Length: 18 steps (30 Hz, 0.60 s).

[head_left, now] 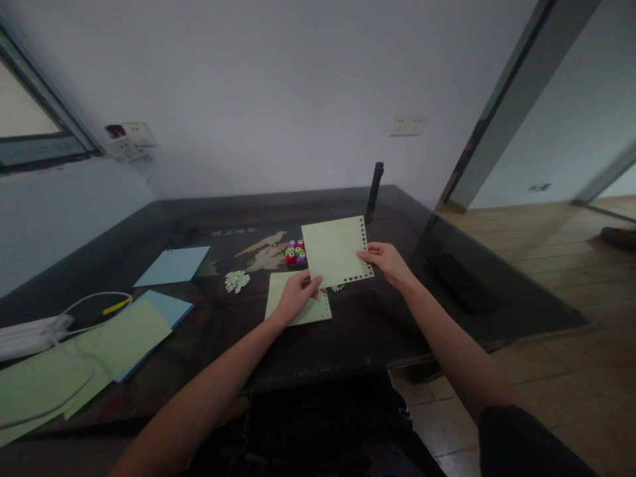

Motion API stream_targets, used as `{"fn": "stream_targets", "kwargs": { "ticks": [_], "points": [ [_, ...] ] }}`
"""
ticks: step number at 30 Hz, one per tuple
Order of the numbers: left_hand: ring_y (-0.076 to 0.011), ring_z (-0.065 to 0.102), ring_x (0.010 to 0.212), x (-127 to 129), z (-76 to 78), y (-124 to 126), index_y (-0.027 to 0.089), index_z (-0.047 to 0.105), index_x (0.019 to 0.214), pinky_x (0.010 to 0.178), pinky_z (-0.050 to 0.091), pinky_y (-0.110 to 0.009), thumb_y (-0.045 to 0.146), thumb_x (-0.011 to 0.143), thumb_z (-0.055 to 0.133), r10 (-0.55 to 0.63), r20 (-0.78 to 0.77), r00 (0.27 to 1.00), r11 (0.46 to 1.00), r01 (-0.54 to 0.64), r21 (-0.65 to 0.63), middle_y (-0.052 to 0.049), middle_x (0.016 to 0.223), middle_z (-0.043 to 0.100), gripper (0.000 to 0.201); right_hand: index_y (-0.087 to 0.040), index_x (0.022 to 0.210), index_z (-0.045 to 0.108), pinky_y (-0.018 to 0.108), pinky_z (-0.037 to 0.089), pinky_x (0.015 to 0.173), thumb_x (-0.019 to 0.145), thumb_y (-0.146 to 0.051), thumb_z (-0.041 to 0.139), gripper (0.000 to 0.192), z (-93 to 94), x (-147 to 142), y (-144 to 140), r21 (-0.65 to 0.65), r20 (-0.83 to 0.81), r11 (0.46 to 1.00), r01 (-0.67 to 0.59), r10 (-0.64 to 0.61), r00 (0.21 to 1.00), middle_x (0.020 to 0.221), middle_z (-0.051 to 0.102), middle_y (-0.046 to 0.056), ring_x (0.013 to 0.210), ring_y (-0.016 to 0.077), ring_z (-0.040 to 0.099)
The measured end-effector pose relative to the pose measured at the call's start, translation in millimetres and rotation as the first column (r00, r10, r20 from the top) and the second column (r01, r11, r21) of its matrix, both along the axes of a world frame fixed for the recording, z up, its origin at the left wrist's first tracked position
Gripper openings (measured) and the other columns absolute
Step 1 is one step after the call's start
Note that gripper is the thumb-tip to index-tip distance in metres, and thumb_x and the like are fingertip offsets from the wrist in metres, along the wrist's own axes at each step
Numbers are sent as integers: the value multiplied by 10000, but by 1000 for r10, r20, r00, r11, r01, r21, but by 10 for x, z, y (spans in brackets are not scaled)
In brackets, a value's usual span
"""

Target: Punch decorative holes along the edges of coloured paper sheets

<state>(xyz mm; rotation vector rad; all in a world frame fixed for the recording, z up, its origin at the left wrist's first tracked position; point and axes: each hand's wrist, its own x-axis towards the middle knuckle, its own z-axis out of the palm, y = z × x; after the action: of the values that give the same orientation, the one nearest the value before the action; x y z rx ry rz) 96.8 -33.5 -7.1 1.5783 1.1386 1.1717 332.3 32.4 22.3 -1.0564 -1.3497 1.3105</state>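
Note:
Both my hands hold up a pale green paper sheet [334, 250] with small shapes punched along its right and bottom edges. My left hand [297, 295] pinches its lower left corner. My right hand [386, 261] grips its right edge. Under it on the dark table [348, 331] lies a second pale green sheet [313, 311] with punched holes along its edge. A cluster of small coloured punches [295, 254] sits just left of the held sheet. A heap of tiny paper cut-outs [237, 280] lies further left.
A light blue sheet [173, 265] lies at mid-left. Stacked green and blue sheets [124, 338], a white cable [84, 311] and a yellow pen [116, 305] fill the left near corner. A dark upright object [374, 191] stands at the back. A black flat object [462, 283] lies right.

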Motion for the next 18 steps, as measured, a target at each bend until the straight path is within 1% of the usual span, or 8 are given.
{"fn": "stream_targets", "kwargs": {
  "ticks": [5,7,9,11,13,15,17,18],
  "points": [
    [-104,535,531,25,37,34,147,577,911,535,433,-222,337,764,592,113,38,993,989,-116,87,0,657,595,241,-152,799,687,363,528,681,573,-359,794,324,42,128,-71,20,13,998,59,-60,998,772,723,73,650,187,652],
    [-107,550,549,77,74,34,151,561,968,558,443,-226,305,763,590,136,35,990,984,-139,109,-2,678,609,257,-152,816,689,367,532,692,571,-366,794,341,29,214,-119,29,19,996,86,-86,996,802,727,80,672,195,659],
    [-110,566,568,151,119,24,162,530,1027,585,452,-228,281,769,586,118,12,993,984,-119,130,4,689,623,290,-149,815,686,363,536,679,565,-377,796,356,-6,330,-152,15,20,993,120,-120,993,801,728,86,675,202,663],
    [-120,589,602,237,165,16,175,514,1019,607,458,-231,260,777,581,56,-34,998,987,-50,154,5,697,639,265,-147,802,679,352,538,654,560,-389,797,362,-57,478,-160,1,24,986,165,-165,986,804,728,91,664,203,665],
    [-135,610,646,325,208,18,182,525,948,625,460,-239,249,798,558,-8,-107,994,982,28,188,-5,707,648,167,-151,794,674,338,540,620,556,-391,798,360,-114,644,-152,-17,45,979,205,-204,978,809,729,93,642,201,663],
    [-151,615,685,415,236,26,185,547,888,644,461,-255,246,825,520,-12,-229,973,970,67,235,-20,726,649,92,-155,801,671,325,537,577,552,-371,802,355,-173,803,-146,-47,92,976,212,-207,974,798,729,92,614,201,661],
    [-174,612,749,507,230,26,182,577,885,691,463,-285,238,837,497,32,-406,913,950,98,295,-43,794,654,109,-154,822,670,313,529,544,564,-346,798,346,-233,930,-157,-93,151,979,182,-167,974,769,727,94,596,203,659],
    [-191,608,804,553,209,18,179,593,907,729,462,-306,232,835,499,55,-500,864,939,125,320,-59,855,659,129,-153,829,668,304,521,527,571,-333,793,339,-263,975,-169,-111,182,979,173,-151,972,750,725,93,585,201,657]
  ]
}}
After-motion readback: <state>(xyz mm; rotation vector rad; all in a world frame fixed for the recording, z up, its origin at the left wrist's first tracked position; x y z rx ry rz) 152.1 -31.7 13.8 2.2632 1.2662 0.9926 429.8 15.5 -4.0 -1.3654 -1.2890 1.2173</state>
